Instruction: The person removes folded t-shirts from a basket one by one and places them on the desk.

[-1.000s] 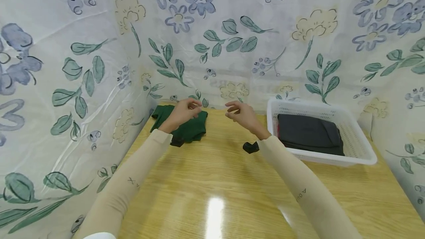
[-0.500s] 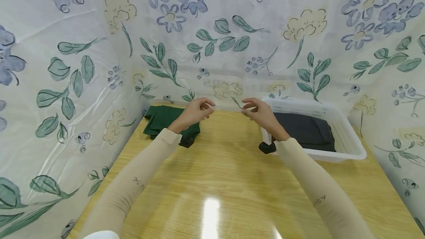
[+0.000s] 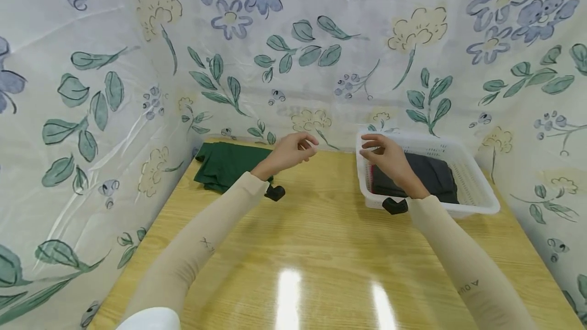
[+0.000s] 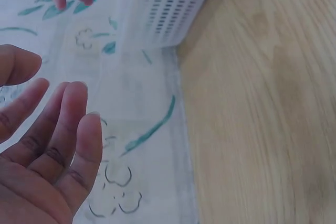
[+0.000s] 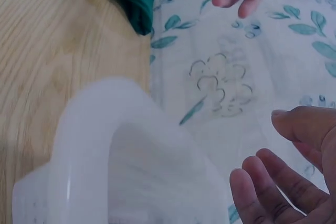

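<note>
My left hand (image 3: 290,154) hovers above the table, right of a dark green folded cloth (image 3: 229,162), fingers loosely bent around nothing. Over the left end of a white plastic basket (image 3: 479,187) hangs my right hand (image 3: 390,159), likewise holding nothing. Inside the basket lies a folded black cloth (image 3: 431,172), with a bit of red showing at its left edge. In the left wrist view the loose left fingers (image 4: 76,129) face the perforated basket wall (image 4: 168,9). The right wrist view has the basket rim (image 5: 100,103) beside the right fingers (image 5: 262,182).
The light wooden table (image 3: 321,248) meets a floral sheet (image 3: 312,39) hung at the back and along the sides. A black wrist-worn piece (image 3: 275,192) sits under the left wrist and another black piece (image 3: 395,205) under the right.
Both hands have moved to the right; the right one has come from left of the basket to over its left end. The head view has shifted slightly. The cloths and basket stay put.
</note>
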